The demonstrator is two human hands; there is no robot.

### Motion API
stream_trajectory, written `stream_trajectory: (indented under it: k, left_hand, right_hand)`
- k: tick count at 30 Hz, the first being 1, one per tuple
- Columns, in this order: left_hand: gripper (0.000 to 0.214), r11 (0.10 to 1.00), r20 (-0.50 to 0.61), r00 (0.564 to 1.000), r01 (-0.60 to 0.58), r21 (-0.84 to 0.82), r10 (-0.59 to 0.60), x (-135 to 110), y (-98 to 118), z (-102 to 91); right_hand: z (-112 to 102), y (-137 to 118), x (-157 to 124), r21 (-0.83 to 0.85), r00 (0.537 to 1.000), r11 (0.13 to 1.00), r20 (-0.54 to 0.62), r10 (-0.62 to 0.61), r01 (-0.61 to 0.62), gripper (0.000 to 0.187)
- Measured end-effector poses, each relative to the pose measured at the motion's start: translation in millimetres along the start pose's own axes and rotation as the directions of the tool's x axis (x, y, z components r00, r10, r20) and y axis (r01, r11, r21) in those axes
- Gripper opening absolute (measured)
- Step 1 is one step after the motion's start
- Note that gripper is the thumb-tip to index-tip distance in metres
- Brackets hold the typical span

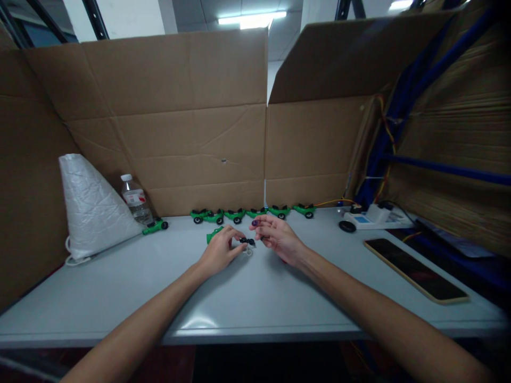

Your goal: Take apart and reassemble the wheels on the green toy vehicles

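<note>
My left hand (221, 249) is over the middle of the table, its thumb and forefinger closed around a small black part (248, 242). Just below those fingertips is a tiny pale ring-shaped piece (248, 252). Beside the left knuckles lies a green toy body piece (214, 234), partly hidden by the hand. Facing it, my right hand (280, 240) is half curled, palm turned inward, with a small dark round piece (255, 223) at its fingertips. Another dark bit shows near its thumb, too small to name. The two hands are close but apart.
Several green toy vehicles (236, 215) with black wheels line the back by the cardboard wall (191, 143). Another toy vehicle (155, 227) stands left, near a water bottle (136, 199) and silvery bag (93, 207). At right are a power strip (379, 219) and a phone (415, 270).
</note>
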State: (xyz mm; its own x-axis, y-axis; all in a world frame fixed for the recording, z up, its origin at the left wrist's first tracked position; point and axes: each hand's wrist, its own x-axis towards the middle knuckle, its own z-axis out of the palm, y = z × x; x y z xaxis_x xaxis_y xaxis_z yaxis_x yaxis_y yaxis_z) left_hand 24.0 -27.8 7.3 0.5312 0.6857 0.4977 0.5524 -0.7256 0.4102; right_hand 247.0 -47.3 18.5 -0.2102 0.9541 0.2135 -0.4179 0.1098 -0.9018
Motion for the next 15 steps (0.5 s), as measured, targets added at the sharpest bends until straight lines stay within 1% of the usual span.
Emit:
stream_trajectory:
  k: [2,4,8,12,15]
  left_hand:
    - [0.019,1.000,0.000,1.000,0.006,0.000,-0.006,0.3,0.3,-0.1]
    - [0.020,1.000,-0.003,1.000,0.024,-0.005,-0.024,0.4,0.0,0.1]
    - [0.023,0.997,0.016,0.998,0.064,-0.034,-0.063,0.0,0.2,1.9]
    - [0.024,0.998,0.051,0.998,0.041,-0.055,-0.038,-0.7,4.3,3.1]
    - [0.024,0.996,0.087,0.996,0.013,-0.085,-0.005,-0.8,8.7,3.1]
  right_hand:
    - [-0.3,1.9,0.9,-0.039,0.999,0.999,-0.024,-0.021,0.020,0.041]
    - [0.0,4.4,1.2,-0.097,0.999,0.995,-0.024,-0.032,0.030,0.042]
    - [0.4,7.3,0.4,-0.221,0.997,0.973,-0.023,-0.078,0.071,0.054]
    - [1.1,2.9,-1.5,-0.263,0.995,0.964,-0.076,-0.066,0.043,0.068]
    - [2.2,-3.3,-2.0,-0.288,0.991,0.955,-0.096,-0.095,0.064,0.071]
